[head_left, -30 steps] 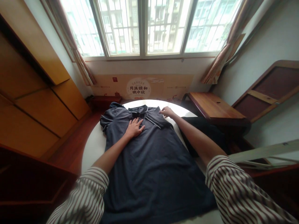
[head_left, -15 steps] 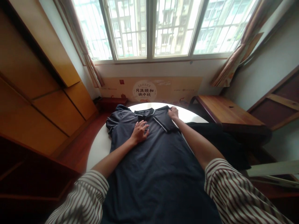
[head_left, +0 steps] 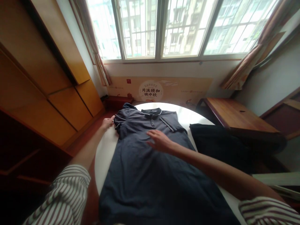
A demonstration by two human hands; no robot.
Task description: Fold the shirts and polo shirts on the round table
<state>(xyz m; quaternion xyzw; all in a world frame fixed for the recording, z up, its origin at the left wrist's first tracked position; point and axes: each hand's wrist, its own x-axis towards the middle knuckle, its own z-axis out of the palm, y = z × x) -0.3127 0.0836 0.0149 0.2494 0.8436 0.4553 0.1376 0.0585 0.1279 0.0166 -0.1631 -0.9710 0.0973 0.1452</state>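
A dark navy polo shirt (head_left: 140, 175) lies front up, its white-edged collar at the far end. Its right sleeve is folded inward across the chest, while the left sleeve is bunched at the table's edge. At that bunched sleeve is my left hand (head_left: 108, 122), its fingers closed on the cloth. My right hand (head_left: 160, 140) is over the middle of the chest below the buttons, holding nothing, its fingers apart and a little blurred. Whether it touches the fabric I cannot tell.
Under the shirt is a white round table (head_left: 105, 156). Dark folded cloth (head_left: 215, 143) lies at its right edge. A wooden desk (head_left: 241, 114) stands at the right, orange-brown cabinets (head_left: 63, 106) at the left, and a barred window (head_left: 159, 28) ahead.
My left hand has gone from the chest to the left sleeve. My right hand has left the folded right sleeve and moved in over the chest. The view has shifted slightly left.
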